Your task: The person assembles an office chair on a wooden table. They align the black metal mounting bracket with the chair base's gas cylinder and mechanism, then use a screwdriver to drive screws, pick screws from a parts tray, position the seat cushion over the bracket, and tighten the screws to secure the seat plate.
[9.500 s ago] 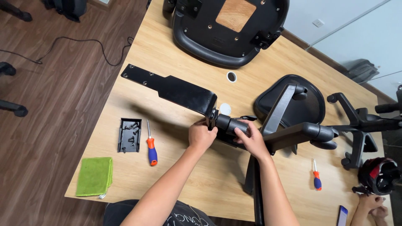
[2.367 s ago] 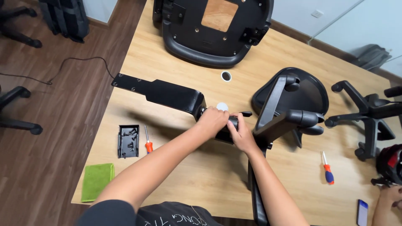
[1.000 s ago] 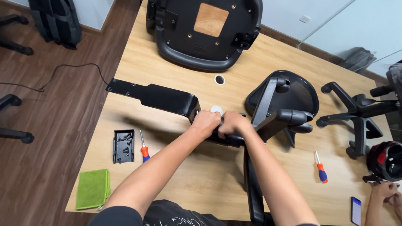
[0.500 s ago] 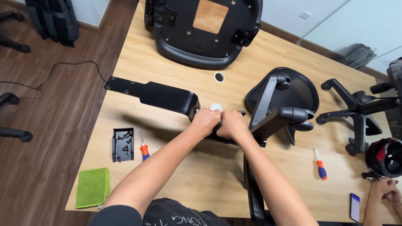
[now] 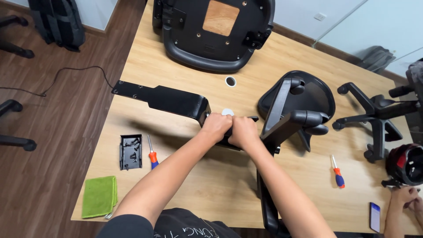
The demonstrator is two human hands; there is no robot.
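Note:
My left hand (image 5: 215, 127) and my right hand (image 5: 243, 132) sit side by side, both closed around the joint of a black chair armrest assembly (image 5: 176, 100) that lies across the wooden table (image 5: 176, 66). The flat black arm bracket runs from my hands out to the left. To the right of my hands rises a black armrest pad (image 5: 286, 121) on its post. A small white disc (image 5: 228, 112) peeks out just above my knuckles. What my fingers cover is hidden.
An upturned black seat base (image 5: 211, 31) lies at the far edge, a round black headrest piece (image 5: 308, 94) to the right. Two orange-handled screwdrivers (image 5: 152, 155) (image 5: 338, 174), a black parts tray (image 5: 131, 152), a green cloth (image 5: 99, 195). Another person's hands (image 5: 403, 200) bottom right.
My two hands have drawn together on the armrest joint; earlier they gripped it a little apart. The armrest parts stay in about the same place.

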